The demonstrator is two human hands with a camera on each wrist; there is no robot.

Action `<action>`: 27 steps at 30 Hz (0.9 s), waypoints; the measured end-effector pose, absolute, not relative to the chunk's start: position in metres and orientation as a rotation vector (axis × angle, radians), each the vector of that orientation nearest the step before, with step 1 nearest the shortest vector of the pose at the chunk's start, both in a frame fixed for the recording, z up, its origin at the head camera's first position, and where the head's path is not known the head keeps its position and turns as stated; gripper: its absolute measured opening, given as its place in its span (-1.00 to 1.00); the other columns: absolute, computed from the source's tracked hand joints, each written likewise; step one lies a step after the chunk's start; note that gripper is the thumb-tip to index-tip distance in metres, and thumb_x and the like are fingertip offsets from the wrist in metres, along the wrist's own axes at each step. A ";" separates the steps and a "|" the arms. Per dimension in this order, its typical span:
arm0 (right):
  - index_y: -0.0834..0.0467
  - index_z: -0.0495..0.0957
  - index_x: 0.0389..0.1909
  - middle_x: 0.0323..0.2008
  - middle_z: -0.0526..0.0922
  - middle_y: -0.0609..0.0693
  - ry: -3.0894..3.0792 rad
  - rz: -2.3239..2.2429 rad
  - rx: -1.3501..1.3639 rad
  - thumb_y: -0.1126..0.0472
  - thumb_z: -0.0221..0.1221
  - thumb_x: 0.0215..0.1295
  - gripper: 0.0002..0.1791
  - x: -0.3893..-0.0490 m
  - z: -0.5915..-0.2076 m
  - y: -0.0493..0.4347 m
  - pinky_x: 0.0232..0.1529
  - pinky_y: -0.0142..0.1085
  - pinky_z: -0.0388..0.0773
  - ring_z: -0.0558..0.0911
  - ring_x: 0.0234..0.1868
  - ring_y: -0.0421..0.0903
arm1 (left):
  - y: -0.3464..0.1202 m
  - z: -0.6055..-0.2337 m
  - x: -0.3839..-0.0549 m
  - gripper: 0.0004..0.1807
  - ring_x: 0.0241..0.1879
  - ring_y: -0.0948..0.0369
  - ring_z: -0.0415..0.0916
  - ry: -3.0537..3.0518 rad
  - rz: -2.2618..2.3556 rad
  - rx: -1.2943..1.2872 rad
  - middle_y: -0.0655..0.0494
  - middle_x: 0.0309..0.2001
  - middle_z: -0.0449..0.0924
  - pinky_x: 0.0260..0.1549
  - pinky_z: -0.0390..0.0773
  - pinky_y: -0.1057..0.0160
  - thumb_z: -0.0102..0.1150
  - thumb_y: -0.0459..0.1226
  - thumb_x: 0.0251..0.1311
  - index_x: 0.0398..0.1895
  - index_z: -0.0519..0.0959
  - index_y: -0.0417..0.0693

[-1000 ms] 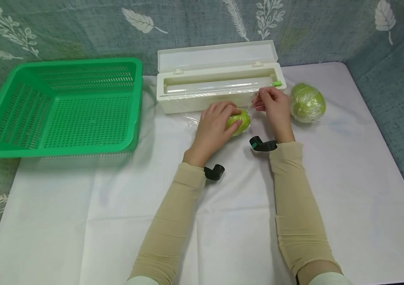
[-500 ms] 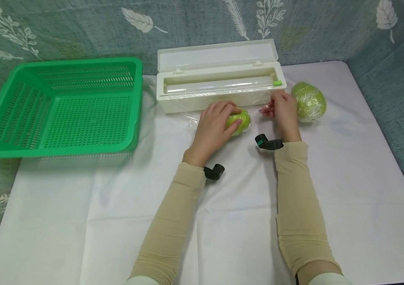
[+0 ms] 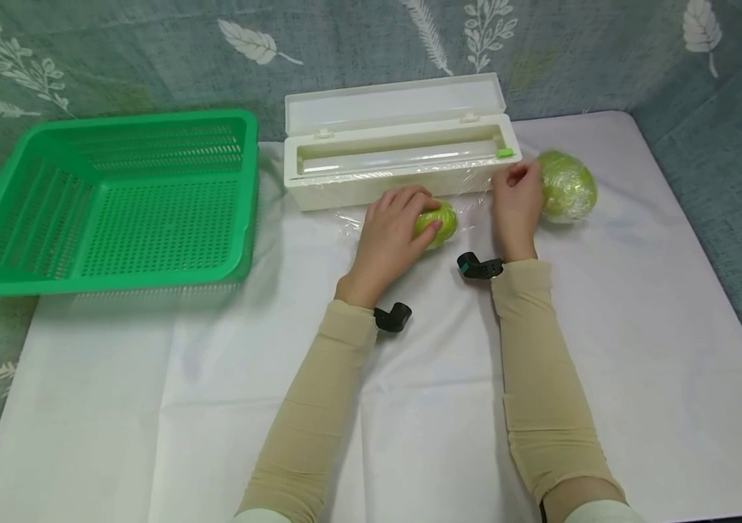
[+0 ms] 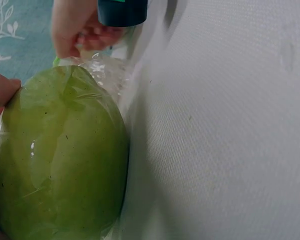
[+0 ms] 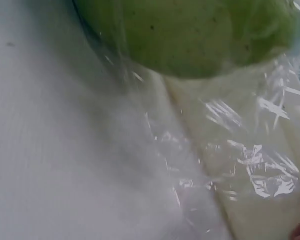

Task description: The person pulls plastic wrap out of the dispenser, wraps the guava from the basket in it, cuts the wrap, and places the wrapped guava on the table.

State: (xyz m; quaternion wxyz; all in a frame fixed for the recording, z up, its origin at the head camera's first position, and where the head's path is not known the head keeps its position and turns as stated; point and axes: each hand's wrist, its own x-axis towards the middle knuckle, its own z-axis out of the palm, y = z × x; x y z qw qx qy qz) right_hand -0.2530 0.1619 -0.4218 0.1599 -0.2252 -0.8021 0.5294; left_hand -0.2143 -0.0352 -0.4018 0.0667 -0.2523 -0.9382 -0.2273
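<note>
My left hand [image 3: 392, 236] grips a green fruit [image 3: 444, 222] on the table, in front of a white cling film dispenser [image 3: 338, 195]. Clear film lies tight over the fruit's skin in the left wrist view. To its right, my right hand [image 3: 517, 211], fingers curled, pinches the loose cling film [image 5: 240, 150] by the dispenser's right front corner. That film spreads out between fruit and right hand, creased and shiny. With its lid [image 3: 397, 105] raised, the dispenser shows a film roll [image 3: 403, 157] and a green slider [image 3: 505, 152] at the right end.
A second green fruit [image 3: 569, 187], wrapped in film, sits just right of my right hand. At the left stands a green plastic basket [image 3: 249, 211]. A patterned blue-green cloth [image 3: 357, 43] rises behind the white-covered table [image 3: 266, 436].
My right hand has moved right from beside the held fruit to the dispenser's right corner, its wrist turning, and the film there has spread out. The left hand stays on the fruit.
</note>
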 end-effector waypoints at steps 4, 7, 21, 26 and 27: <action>0.05 0.28 -0.12 -0.31 0.27 -0.12 -2.194 1.426 -0.534 0.23 0.00 0.18 -0.77 -0.253 -0.418 0.157 -0.30 -0.46 0.25 0.31 -0.34 -0.26 | -0.036 -0.404 -0.214 -0.65 0.15 0.25 0.13 -2.814 -0.686 -0.757 0.31 0.09 0.31 0.08 0.09 0.21 -0.04 0.05 0.19 -0.01 0.45 0.20; 0.02 0.30 0.07 -0.17 0.24 -0.11 -2.233 1.350 -0.523 0.01 0.12 0.16 -0.54 -0.254 -0.417 0.157 -0.29 -0.48 0.26 0.33 -0.34 -0.28 | -0.037 -0.403 -0.214 -0.66 0.14 0.24 0.14 -2.804 -0.708 -0.762 0.31 0.09 0.31 0.08 0.10 0.20 -0.03 0.05 0.18 -0.02 0.45 0.18; 0.02 0.48 -0.04 -0.18 0.20 -0.14 -2.174 1.349 -0.481 -0.08 0.18 0.09 -0.57 -0.258 -0.431 0.155 -0.25 -0.48 0.22 0.29 -0.32 -0.27 | -0.037 -0.405 -0.215 -0.65 0.14 0.24 0.15 -2.801 -0.725 -0.771 0.29 0.09 0.32 0.08 0.09 0.20 -0.02 0.04 0.18 -0.01 0.45 0.18; 0.04 0.54 -0.09 -0.21 0.19 -0.14 -2.171 1.302 -0.440 -0.07 0.13 0.14 -0.63 -0.259 -0.432 0.151 -0.25 -0.47 0.22 0.28 -0.33 -0.27 | -0.037 -0.405 -0.216 -0.66 0.13 0.24 0.15 -2.795 -0.718 -0.771 0.30 0.09 0.32 0.08 0.09 0.21 -0.01 0.03 0.18 -0.02 0.45 0.18; 0.03 0.54 -0.09 -0.21 0.18 -0.15 -2.175 1.300 -0.442 -0.07 0.12 0.15 -0.63 -0.260 -0.432 0.150 -0.24 -0.47 0.22 0.27 -0.32 -0.28 | -0.037 -0.405 -0.216 -0.66 0.13 0.25 0.15 -2.800 -0.716 -0.768 0.31 0.09 0.32 0.08 0.09 0.21 -0.01 0.04 0.18 -0.02 0.45 0.18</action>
